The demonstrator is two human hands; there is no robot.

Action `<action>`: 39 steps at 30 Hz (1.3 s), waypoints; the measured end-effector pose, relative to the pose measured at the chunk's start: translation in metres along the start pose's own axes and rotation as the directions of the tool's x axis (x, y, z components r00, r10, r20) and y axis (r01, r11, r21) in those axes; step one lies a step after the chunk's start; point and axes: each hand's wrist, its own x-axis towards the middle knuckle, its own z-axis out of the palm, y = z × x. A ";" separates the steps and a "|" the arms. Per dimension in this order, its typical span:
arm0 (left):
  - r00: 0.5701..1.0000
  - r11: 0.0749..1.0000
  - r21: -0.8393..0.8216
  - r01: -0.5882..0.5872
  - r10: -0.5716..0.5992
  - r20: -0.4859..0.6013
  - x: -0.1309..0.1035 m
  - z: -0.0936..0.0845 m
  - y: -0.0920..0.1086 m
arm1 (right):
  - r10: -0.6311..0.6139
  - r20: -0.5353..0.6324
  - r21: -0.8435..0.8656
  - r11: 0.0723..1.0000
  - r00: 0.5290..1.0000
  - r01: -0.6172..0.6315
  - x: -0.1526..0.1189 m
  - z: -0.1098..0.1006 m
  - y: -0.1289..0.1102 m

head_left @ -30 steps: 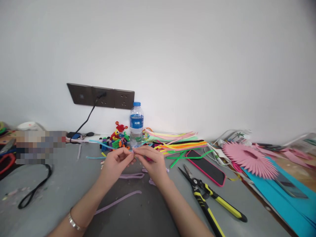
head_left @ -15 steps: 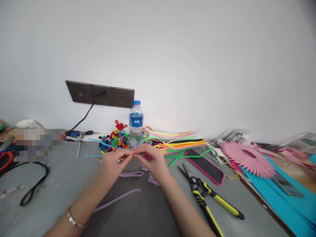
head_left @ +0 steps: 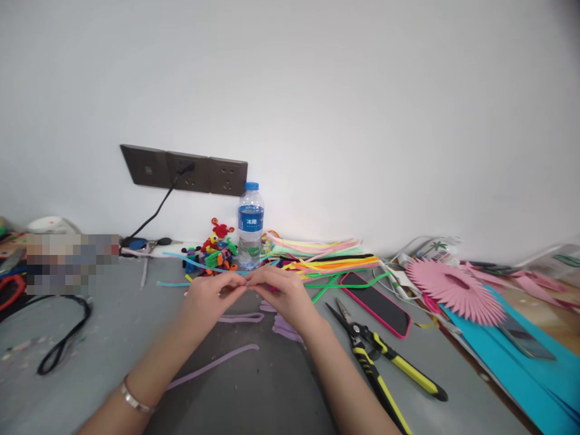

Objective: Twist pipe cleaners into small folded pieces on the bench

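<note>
My left hand [head_left: 209, 296] and my right hand [head_left: 281, 296] meet fingertip to fingertip over the table, both closed in a pinch. Whatever lies between the fingers is too small and covered to make out. Below them are a folded purple pipe cleaner [head_left: 240, 318], more bent purple pipe cleaners [head_left: 284, 327] by my right wrist, and a nearly straight purple pipe cleaner [head_left: 215, 365] beside my left forearm. Light blue pipe cleaners [head_left: 179, 258] stick out behind my left hand, partly hidden by it.
Against the wall stand a water bottle [head_left: 251, 223] and colourful pipe-cleaner figures [head_left: 220, 251]. A pile of pipe cleaners [head_left: 335, 260], a phone [head_left: 378, 307] and yellow-black pliers [head_left: 376, 347] lie to the right, with a pink pleated paper ring [head_left: 435, 278] beyond. A black cable [head_left: 58, 353] curls at left.
Both hands stay pinched together, with only a slight shift of the fingers and my right wrist. A little more of the purple pipe cleaners beside that wrist shows.
</note>
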 end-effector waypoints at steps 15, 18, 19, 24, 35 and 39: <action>0.995 0.998 -0.019 0.063 -0.061 0.085 0.002 -0.006 0.004 | 0.052 -0.093 0.054 0.997 0.994 -0.047 -0.001 0.001 0.002; 0.993 0.996 -0.039 0.077 -0.073 0.094 0.002 -0.005 0.000 | 0.056 -0.097 0.054 0.997 0.994 -0.051 -0.001 0.002 0.002; 0.992 0.995 -0.056 0.081 -0.075 0.101 0.002 -0.004 -0.001 | 0.059 -0.096 0.055 0.997 0.994 -0.054 -0.001 0.002 0.002; 0.992 0.994 -0.076 0.073 -0.065 0.106 0.001 -0.003 -0.005 | 0.074 -0.080 0.073 0.995 0.994 -0.068 -0.001 0.001 0.001; 0.992 0.997 -0.067 0.044 -0.035 0.120 0.001 -0.005 -0.007 | 0.053 0.022 0.002 0.999 0.998 -0.053 0.000 -0.003 -0.003; 0.992 0.997 -0.069 0.028 -0.019 0.126 0.001 -0.005 -0.006 | 0.054 0.066 -0.020 0.998 0.996 -0.053 0.001 -0.004 -0.006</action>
